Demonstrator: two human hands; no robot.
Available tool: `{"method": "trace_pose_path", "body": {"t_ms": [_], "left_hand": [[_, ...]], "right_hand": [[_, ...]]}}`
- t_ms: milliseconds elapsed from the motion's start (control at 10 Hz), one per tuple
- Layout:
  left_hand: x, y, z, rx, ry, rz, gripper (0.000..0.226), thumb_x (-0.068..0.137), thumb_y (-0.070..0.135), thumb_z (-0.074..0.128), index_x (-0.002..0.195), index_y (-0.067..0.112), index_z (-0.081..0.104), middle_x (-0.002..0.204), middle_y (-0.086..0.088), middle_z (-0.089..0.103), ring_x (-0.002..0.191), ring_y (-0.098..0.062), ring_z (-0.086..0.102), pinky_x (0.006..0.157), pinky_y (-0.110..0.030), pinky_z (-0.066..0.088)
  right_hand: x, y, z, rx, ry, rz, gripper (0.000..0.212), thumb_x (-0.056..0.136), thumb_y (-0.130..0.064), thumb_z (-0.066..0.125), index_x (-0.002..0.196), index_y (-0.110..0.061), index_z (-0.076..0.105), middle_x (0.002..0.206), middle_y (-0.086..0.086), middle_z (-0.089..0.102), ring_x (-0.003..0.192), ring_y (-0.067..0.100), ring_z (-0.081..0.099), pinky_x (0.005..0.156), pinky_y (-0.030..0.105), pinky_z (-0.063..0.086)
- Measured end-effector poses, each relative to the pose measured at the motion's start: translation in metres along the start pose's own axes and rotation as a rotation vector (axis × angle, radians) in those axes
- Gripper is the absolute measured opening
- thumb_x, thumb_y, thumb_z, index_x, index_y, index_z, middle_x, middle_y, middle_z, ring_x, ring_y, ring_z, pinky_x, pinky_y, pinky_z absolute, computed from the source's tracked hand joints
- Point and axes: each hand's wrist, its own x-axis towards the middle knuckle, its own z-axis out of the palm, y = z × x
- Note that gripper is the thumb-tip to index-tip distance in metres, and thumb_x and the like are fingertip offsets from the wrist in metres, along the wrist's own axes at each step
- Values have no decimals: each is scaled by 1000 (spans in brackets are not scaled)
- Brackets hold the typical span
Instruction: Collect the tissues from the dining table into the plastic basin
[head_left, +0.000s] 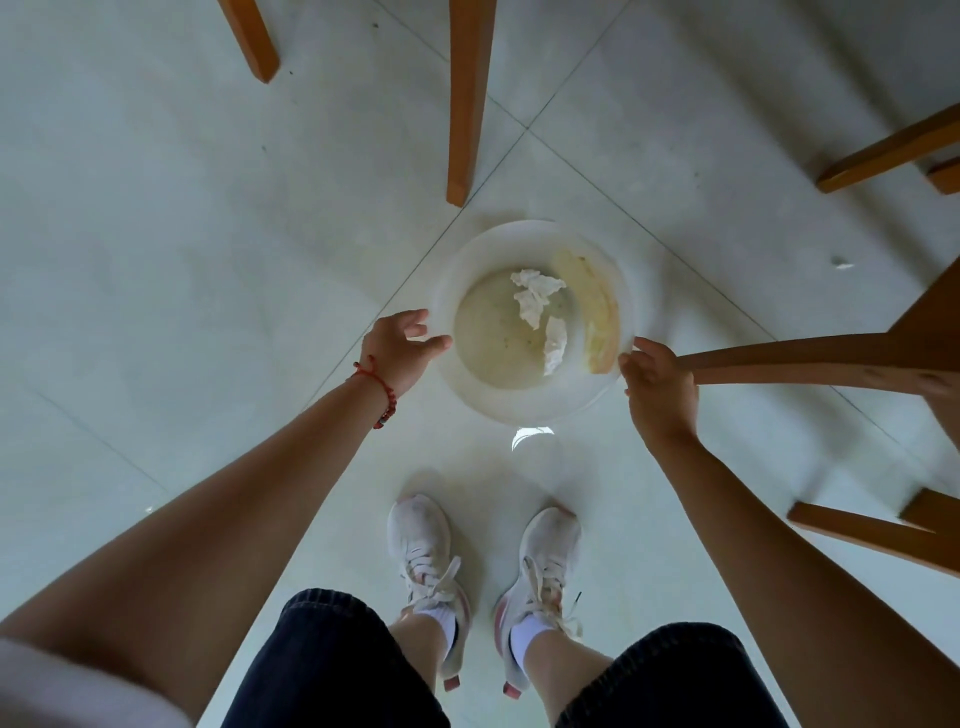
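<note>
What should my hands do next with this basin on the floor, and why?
Probably close both hands on the rim and lift. The plastic basin sits on the tiled floor with crumpled tissues inside; the left hand and right hand flank its opposite edges, fingers apparently not yet gripping.

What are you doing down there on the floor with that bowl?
A person is bending over a round translucent white plastic basin that sits on the pale tiled floor. The left hand is at the basin's left rim and the right hand at its right rim, as if to lift or set it down. Inside lie crumpled white tissues and a yellowish peel-like scrap. Brown wooden furniture legs stand around, and a small white scrap lies on the floor to the right.
</note>
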Motion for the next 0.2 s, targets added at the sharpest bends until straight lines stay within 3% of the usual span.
{"method": "trace_pose_path", "body": {"t_ms": [100,200], "left_hand": [[-31,11,-9,45,-23,14,52,77,21,69,125,10,52,123,-14,60,106,-28,61,98,-44,46],[-59,22,-19,77,-1,21,47,79,23,67,122,11,55,120,-13,63,103,-28,62,97,-42,47]], "right_hand": [[-22,-12,-11,-53,-45,-7,33,90,-23,55,121,-12,54,121,11,62,107,26,59,86,25,38],[-44,-25,-24,-71,-56,-38,35,91,-25,53,123,-13,52,125,9,60,110,24,58,88,26,39]]}}
